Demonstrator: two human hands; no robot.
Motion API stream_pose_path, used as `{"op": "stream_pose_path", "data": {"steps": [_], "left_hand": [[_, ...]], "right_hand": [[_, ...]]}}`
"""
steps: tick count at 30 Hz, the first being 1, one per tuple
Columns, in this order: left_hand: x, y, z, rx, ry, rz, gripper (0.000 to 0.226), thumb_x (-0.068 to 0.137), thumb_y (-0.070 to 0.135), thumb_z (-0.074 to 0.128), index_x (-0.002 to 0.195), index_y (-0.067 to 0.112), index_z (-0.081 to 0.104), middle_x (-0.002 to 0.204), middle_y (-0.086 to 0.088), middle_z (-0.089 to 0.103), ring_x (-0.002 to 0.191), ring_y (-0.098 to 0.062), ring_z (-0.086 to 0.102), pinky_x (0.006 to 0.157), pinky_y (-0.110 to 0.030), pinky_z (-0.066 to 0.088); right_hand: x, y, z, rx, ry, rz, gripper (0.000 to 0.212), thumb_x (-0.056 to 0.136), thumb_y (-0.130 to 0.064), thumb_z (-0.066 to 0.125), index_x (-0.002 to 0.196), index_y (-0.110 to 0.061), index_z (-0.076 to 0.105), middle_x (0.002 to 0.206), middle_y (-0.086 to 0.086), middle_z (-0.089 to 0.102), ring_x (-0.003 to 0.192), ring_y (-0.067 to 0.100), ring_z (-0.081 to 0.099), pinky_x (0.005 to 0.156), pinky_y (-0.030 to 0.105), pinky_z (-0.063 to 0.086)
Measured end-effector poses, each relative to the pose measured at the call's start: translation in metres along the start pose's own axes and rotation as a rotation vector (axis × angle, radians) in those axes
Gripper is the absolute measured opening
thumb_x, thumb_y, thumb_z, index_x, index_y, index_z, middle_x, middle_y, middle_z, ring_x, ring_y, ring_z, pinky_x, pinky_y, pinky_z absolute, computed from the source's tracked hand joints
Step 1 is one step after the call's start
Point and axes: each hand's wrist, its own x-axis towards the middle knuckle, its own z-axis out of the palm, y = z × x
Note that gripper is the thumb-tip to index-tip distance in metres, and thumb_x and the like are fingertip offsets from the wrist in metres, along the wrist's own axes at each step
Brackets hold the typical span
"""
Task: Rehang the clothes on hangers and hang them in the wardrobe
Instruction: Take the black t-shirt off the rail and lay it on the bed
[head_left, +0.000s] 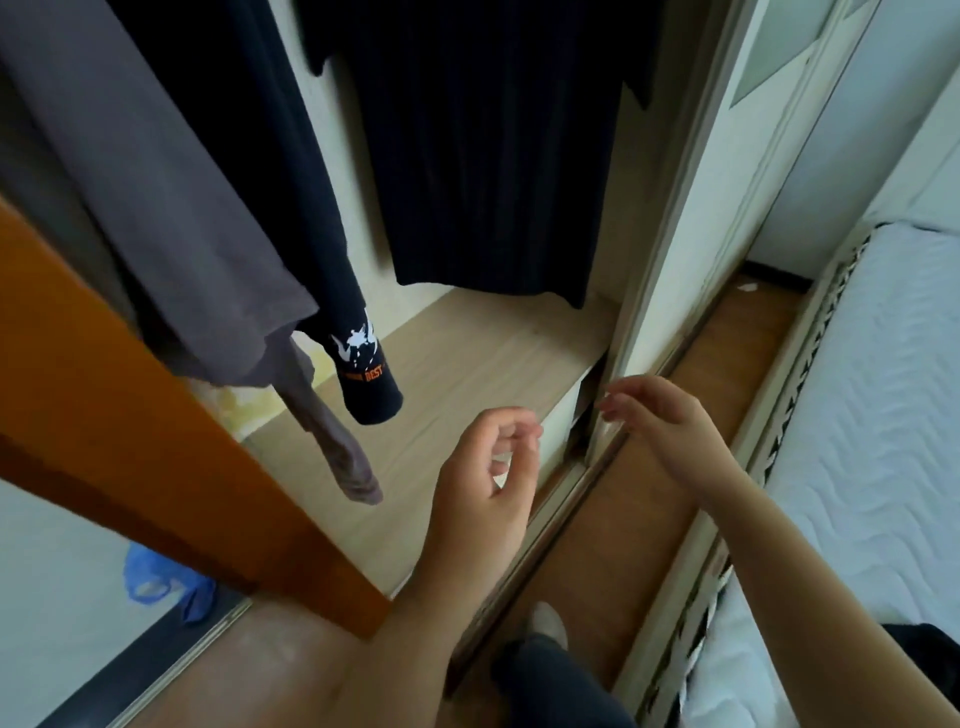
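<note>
Your left hand (488, 467) hovers in front of the wardrobe (337, 156), over its light wooden base (467, 353), with the fingers loosely curled and nothing in them. Your right hand (660, 415) is just beside it and also empty, fingers relaxed and nearly straight. Their tips are at the edge of the pale sliding door (727, 182), but this view does not show whether they touch it. Beyond your hands the clothes hang inside the wardrobe: a black garment (493, 156) at the back, a dark navy garment (363, 358) with a white and orange print at its cuff to the left, and a grey garment (156, 208) furthest left, one sleeve dangling low. An orange-brown wooden panel (130, 441) crosses the left foreground, with a blue bag (161, 582) below it. On your right, a white quilted mattress (883, 415) runs alongside a strip of brown floor (649, 519).
</note>
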Motion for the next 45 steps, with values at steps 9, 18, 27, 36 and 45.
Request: {"op": "stream_pose_path", "data": {"steps": [9, 18, 27, 36, 45], "left_hand": [[0.144, 0.009, 0.026, 0.020, 0.314, 0.177, 0.013, 0.083, 0.035, 0.047, 0.094, 0.037, 0.054, 0.099, 0.016, 0.063, 0.097, -0.001, 0.061, 0.086, -0.016, 0.046], [0.317, 0.077, 0.041, 0.158, 0.488, 0.386, 0.019, 0.087, 0.025, 0.048, 0.103, 0.029, 0.055, 0.106, 0.017, 0.061, 0.101, 0.006, 0.056, 0.085, -0.007, 0.042], [0.431, 0.111, -0.009, 0.294, 0.636, 0.476, 0.022, 0.089, 0.012, 0.049, 0.109, 0.018, 0.057, 0.103, 0.016, 0.058, 0.098, 0.012, 0.052, 0.086, -0.003, 0.039], [0.542, 0.146, -0.077, 0.458, 0.726, 0.577, 0.025, 0.091, 0.012, 0.049, 0.114, 0.009, 0.056, 0.112, 0.003, 0.053, 0.108, -0.010, 0.050, 0.089, -0.011, 0.034], [0.576, 0.156, -0.117, 0.534, 0.754, 0.617, 0.026, 0.090, 0.011, 0.049, 0.115, 0.007, 0.055, 0.120, -0.004, 0.055, 0.111, -0.009, 0.046, 0.093, -0.020, 0.033]], "right_hand": [[0.154, -0.050, -0.046, -0.022, -0.064, -0.251, 0.015, 0.092, -0.017, 0.052, 0.096, -0.030, 0.059, 0.090, -0.010, 0.068, 0.085, 0.003, 0.065, 0.081, 0.019, 0.050], [0.305, -0.139, -0.140, -0.209, -0.085, -0.541, 0.014, 0.092, -0.023, 0.051, 0.100, -0.031, 0.057, 0.095, -0.011, 0.065, 0.094, 0.004, 0.063, 0.084, 0.019, 0.050], [0.394, -0.221, -0.156, -0.213, -0.014, -0.780, 0.016, 0.091, -0.017, 0.051, 0.105, -0.026, 0.055, 0.099, -0.007, 0.064, 0.092, 0.001, 0.059, 0.074, 0.001, 0.044], [0.459, -0.321, -0.144, -0.561, 0.394, -1.088, 0.032, 0.089, -0.014, 0.051, 0.121, -0.009, 0.051, 0.116, 0.006, 0.052, 0.110, 0.017, 0.049, 0.091, 0.027, 0.043], [0.522, -0.384, -0.124, -0.773, 0.480, -0.775, 0.032, 0.092, -0.027, 0.049, 0.112, -0.002, 0.049, 0.116, 0.018, 0.055, 0.105, 0.037, 0.053, 0.074, 0.038, 0.043]]}}
